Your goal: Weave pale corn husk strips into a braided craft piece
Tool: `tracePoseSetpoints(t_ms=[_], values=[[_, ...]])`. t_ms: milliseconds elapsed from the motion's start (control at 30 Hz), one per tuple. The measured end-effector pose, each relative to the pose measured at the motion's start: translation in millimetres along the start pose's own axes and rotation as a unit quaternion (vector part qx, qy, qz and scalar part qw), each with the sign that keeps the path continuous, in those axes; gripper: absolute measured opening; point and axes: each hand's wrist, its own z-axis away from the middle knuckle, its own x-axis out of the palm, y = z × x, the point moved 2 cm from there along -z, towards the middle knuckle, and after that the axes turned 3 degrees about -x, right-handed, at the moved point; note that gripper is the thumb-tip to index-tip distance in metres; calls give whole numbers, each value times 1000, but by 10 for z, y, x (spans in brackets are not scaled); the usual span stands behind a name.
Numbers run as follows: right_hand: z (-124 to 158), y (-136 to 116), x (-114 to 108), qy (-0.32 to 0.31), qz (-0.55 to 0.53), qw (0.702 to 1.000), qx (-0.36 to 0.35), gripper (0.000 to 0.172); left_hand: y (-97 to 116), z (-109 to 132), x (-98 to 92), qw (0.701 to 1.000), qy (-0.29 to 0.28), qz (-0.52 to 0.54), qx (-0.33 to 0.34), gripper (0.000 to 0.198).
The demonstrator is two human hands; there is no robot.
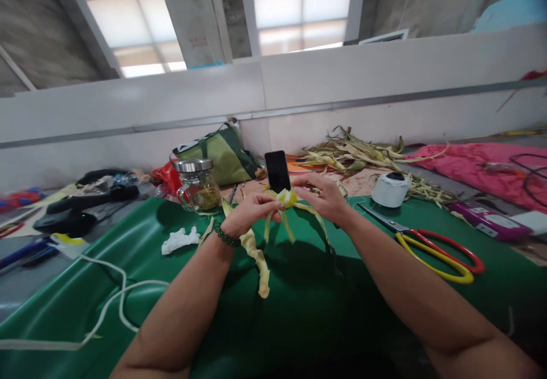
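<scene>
Above the green counter (299, 305), the fingers of the left hand (252, 211) pinch a yellow-green husk bundle (287, 198) with dangling strips (258, 258); the right hand (325, 196) curls beside it, its fingers' grip unclear. Behind stands a smartphone (277, 171); farther back lie dried husks (356, 154).

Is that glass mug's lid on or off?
On: the silver lid sits across the top of the upright glass mug.

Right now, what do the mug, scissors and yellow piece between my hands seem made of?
Mug: see-through, so glass or clear plastic; its lid shines like steel. Scissors: grey metal-looking blades, smooth red and yellow handles, probably plastic. Yellow piece: perhaps plant husk, with ribbon strips hanging beneath.
</scene>
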Motion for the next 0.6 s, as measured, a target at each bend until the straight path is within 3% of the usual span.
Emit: tracePoseSetpoints(t_ms=[167,300,500,600], values=[[4,-49,79,-192,-81,978,5,25,27,27,58,995,-65,-77,14,18],[1,19,64,-230,-64,971,9,23,35,32,19,989,-50,-139,24,23],[0,94,-16,-259,-3,963,75,22,27,-3,-31,964,84,-236,90,23],[-17,93,-43,-242,44,969,11,23,36,-8,-50,923,187,-312,124,22]])
